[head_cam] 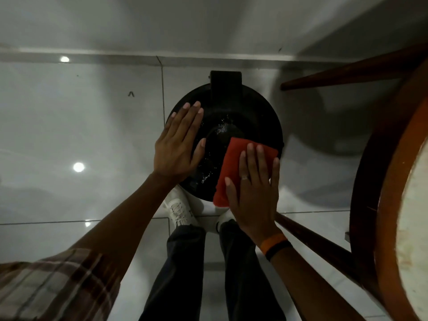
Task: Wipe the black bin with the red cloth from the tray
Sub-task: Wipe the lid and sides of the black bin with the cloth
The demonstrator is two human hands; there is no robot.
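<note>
The black bin (243, 112) stands on the white tiled floor against the wall, seen from straight above; its round lid shows specks and a hinge block at the far side. My left hand (178, 144) lies flat on the lid's left part, fingers spread, holding nothing. My right hand (254, 188) presses flat on the folded red cloth (231, 163), which rests on the lid's near right edge. The cloth's lower right part is hidden under my palm. No tray is in view.
A round wooden table (379, 181) with dark legs (347, 72) fills the right side, close to the bin. My white shoes (180, 212) and dark trousers stand just before the bin. White wall (208, 24) lies behind, with tiled floor to the left.
</note>
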